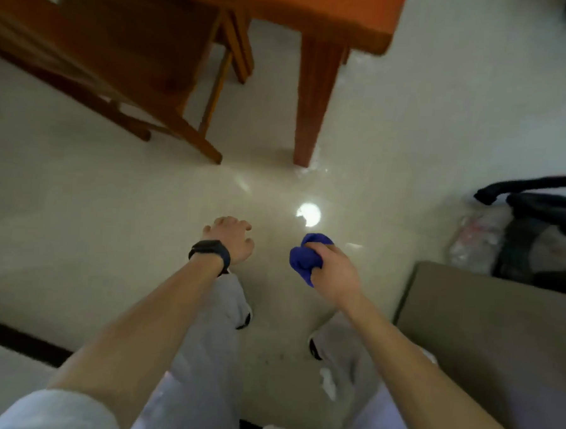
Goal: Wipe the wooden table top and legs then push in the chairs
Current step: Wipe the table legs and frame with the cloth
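Pale glossy floor (79,203) fills the frame, chair (119,58) upper left, table (334,17) upper centre. Below, my left hand (231,241) hangs loose, empty; my right hand (334,269) grips the cloth (302,258). Lower right sits a box (499,324), a bag (544,208) above it.

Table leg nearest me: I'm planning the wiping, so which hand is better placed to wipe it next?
Probably the right. The right hand grips the blue cloth and lies below the table leg; the left hand holds nothing and lies closer to the chair.
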Action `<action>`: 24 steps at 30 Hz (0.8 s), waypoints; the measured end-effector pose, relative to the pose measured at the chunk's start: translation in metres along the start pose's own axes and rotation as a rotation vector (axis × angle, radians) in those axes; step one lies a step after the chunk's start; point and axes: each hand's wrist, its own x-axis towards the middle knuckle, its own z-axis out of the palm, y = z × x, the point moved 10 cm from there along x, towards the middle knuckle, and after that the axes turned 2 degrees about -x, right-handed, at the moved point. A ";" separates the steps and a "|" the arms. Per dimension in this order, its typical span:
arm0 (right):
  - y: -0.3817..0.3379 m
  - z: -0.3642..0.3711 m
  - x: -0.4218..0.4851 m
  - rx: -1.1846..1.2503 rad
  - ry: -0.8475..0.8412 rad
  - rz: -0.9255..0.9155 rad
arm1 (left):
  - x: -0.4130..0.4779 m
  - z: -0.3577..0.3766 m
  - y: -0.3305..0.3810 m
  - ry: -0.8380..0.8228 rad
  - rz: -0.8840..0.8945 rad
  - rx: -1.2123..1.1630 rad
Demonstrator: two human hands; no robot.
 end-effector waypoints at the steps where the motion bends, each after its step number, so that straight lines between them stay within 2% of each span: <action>1: -0.020 -0.012 -0.022 -0.078 -0.015 -0.034 | -0.033 -0.012 -0.006 0.012 -0.003 -0.050; 6: -0.135 -0.051 -0.114 -0.383 -0.105 -0.129 | -0.184 -0.074 -0.054 0.071 -0.003 -0.221; 11: -0.272 -0.050 -0.162 -0.514 -0.103 -0.252 | -0.281 -0.122 -0.155 0.183 -0.076 -0.339; 15: -0.390 -0.017 -0.182 -0.590 -0.135 -0.395 | -0.330 -0.143 -0.251 0.240 -0.179 -0.402; 20: -0.510 0.021 -0.192 -0.680 -0.166 -0.526 | -0.365 -0.160 -0.329 0.271 -0.259 -0.557; 24: -0.601 0.048 -0.171 -0.691 -0.153 -0.625 | -0.370 -0.189 -0.397 0.334 -0.315 -0.593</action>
